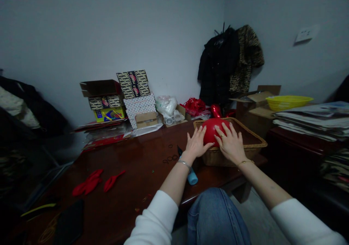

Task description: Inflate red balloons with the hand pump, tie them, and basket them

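A red balloon (211, 128) sits at the left part of a wicker basket (231, 157), near the table's right end. My left hand (196, 143) rests on the balloon's left side, fingers spread. On its right side lies my right hand (231, 143), also with fingers apart and a ring on one finger. A light blue cylindrical object (192, 177) with a dark tip lies under my left wrist. Several small dark rings (170, 159) are on the table left of my left hand. Flat red balloons (88, 183) lie farther left.
The dark wooden table (131, 165) has a black flat object (69, 221) at its front left. Patterned boxes (133, 85) and a plastic bag (166, 106) line the back. A yellow basket (289, 101) and stacked papers (313, 123) stand right.
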A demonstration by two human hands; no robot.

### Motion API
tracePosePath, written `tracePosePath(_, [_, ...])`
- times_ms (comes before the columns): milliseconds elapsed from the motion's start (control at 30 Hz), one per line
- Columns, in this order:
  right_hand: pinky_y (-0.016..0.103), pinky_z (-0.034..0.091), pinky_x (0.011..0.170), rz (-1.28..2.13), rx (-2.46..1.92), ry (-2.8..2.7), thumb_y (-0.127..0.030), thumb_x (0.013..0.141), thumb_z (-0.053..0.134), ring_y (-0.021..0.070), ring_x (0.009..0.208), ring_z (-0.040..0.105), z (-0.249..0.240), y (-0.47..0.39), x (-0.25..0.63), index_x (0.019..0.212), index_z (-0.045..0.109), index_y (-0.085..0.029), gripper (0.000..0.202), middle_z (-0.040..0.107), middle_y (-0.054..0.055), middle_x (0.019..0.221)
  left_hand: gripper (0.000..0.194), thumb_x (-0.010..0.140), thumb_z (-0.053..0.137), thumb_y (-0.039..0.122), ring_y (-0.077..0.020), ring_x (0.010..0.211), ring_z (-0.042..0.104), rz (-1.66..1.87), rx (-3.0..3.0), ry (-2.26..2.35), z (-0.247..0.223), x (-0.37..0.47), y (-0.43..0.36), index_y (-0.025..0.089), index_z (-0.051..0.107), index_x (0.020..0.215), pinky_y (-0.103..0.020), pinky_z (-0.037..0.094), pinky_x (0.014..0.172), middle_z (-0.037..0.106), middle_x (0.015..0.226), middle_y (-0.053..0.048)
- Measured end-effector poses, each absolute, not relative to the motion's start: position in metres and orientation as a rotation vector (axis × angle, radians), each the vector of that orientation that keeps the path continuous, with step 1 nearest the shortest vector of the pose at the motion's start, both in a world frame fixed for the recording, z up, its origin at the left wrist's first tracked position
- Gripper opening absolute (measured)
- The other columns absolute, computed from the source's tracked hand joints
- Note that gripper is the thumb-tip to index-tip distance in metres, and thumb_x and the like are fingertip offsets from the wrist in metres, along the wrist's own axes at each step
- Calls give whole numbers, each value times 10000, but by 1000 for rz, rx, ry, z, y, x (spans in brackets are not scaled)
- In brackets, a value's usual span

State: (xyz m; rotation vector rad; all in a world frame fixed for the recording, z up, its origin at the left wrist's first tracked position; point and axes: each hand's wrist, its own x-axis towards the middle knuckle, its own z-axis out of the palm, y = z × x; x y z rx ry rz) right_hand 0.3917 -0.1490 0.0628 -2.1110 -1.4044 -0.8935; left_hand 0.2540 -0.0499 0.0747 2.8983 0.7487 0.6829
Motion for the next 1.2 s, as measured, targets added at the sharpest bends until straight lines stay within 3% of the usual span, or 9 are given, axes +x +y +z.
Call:
tracePosePath(233, [619, 312, 955, -822, -2196, -1445, -412, 931, 268, 311, 1345, 206, 45, -139, 392, 1375, 339, -283, 468, 269, 83, 1483, 711, 866, 247, 590, -282, 1394, 73, 529, 2915, 800, 65, 255, -42, 263, 17, 1455, -644, 152, 1038, 106, 1532, -69])
tracePosePath(433, [613, 298, 960, -851, -2152, -1463, -404, 926, 273, 315, 1346, 196, 47, -141, 391, 1396, 295, -275, 488, 259, 98, 1484, 726, 853, 270, 611, -296, 1390, 97, 522, 2875, 806, 67, 250, -42, 277, 37, 1454, -645, 152, 1036, 163, 1522, -75])
tracePosePath(600, [593, 248, 998, -912, -2115, -1433, -361, 920, 289, 292, 1353, 184, 54, -140, 386, 1427, 212, -179, 544, 268, 130, 1476, 741, 854, 272, 610, -296, 1391, 87, 554, 2860, 838, 73, 238, -41, 273, 2, 1455, -628, 165, 1041, 149, 1525, -77])
tracePosePath(800, [621, 210, 992, -896, -2166, -1319, -395, 918, 289, 316, 1339, 200, 58, -136, 372, 1398, 286, -158, 536, 269, 163, 1467, 745, 850, 235, 630, -287, 1393, 78, 602, 2849, 912, 75, 211, -33, 258, 15, 1456, -627, 171, 1039, 119, 1529, -87])
tracePosePath(1200, [676, 196, 948, -806, -2209, -1195, -432, 905, 277, 369, 1320, 211, 38, -121, 352, 1402, 275, -126, 584, 280, 227, 1440, 751, 845, 245, 637, -277, 1398, 22, 664, 2818, 1099, 59, 149, -21, 255, 39, 1458, -597, 132, 1065, 111, 1531, -82])
